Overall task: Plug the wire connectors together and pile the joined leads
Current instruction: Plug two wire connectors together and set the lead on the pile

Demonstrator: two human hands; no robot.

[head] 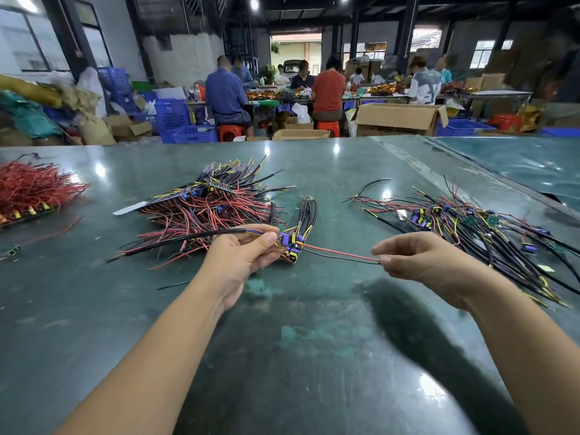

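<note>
Well underway by the look of it: large heap of leads [213,205] at tabletop [314,340] centre-left, left hand [241,255] pinching a small board with connectors [292,246], right hand [417,255] pinching its red and black wires [342,255] taut. Looser spread of leads [470,227] lying further right, seemingly left to do. Cannot tell which heap is joined; connector mating hidden behind left fingers, red bundle [34,189] cut off at left edge.

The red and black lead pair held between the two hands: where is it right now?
In the head view, the red and black lead pair stretches just above the green table, centre frame, from the small board in the left hand to the right hand.
</note>
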